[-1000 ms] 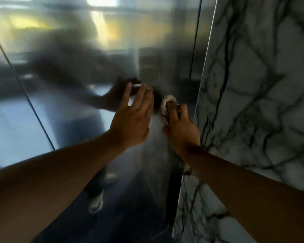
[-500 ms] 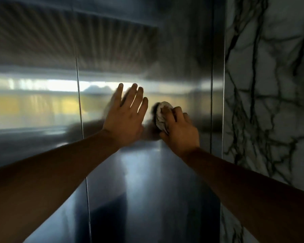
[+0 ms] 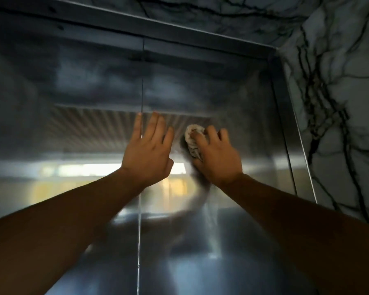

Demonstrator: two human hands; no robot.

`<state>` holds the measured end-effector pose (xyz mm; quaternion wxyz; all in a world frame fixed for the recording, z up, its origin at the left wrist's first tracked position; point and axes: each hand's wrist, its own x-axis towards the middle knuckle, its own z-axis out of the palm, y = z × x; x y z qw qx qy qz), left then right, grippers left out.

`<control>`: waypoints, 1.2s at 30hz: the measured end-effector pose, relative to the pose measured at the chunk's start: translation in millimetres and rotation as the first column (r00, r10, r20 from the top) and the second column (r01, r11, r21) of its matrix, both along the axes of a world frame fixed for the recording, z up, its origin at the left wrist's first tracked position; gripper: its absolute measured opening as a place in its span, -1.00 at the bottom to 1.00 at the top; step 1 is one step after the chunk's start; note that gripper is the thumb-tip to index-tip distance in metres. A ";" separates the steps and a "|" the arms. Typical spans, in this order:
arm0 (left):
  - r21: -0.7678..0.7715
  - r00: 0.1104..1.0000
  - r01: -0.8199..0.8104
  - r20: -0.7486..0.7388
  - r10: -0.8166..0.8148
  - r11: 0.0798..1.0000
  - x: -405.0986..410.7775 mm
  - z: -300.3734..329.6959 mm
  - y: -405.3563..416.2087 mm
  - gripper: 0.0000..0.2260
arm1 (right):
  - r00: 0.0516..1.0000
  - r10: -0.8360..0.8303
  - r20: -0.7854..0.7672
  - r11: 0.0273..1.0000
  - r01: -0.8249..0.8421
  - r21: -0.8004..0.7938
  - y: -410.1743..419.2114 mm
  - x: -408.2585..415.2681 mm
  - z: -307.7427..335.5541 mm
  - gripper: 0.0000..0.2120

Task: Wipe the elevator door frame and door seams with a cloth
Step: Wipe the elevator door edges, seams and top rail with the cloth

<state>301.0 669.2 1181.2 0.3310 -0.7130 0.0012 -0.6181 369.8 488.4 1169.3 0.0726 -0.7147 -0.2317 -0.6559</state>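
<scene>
— On the far left, what fills the view?

— Brushed steel: the left door panel, with blurred reflections of a slatted ceiling and a bright yellowish band across it.

— And moving rightward?

— The centre door seam runs top to bottom. The left hand lies flat across it, fingers spread and released, gripping nothing; the little finger is left of the seam, the rest on the right door panel.

— Where's the cloth?

— Just beside that hand, on the right panel. The right hand presses a bunched pale cloth against the steel, fingers curled over it and grasping it.

— Beyond that?

— The steel door frame stands well apart from the cloth, its head running across the top. Past it, a white marble wall with dark veins.
</scene>
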 end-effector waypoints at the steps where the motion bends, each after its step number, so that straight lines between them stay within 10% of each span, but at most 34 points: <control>1: -0.005 1.000 -0.008 0.011 0.008 1.000 -3.6 8.7 6.2 -0.32 | 1.000 0.013 0.015 1.000 -0.013 0.010 5.7 0.4 9.8 -0.42; 25: -0.275 0.965 0.074 0.263 0.002 0.959 -14.0 165.0 82.7 -0.32 | 0.887 0.067 0.458 0.986 -0.130 0.107 121.8 -2.7 200.1 -0.50; 36: -0.290 0.927 0.014 0.363 0.096 0.957 -18.1 218.4 91.8 -0.33 | 0.917 0.085 0.391 0.989 -0.126 0.080 137.3 -11.9 267.3 -0.41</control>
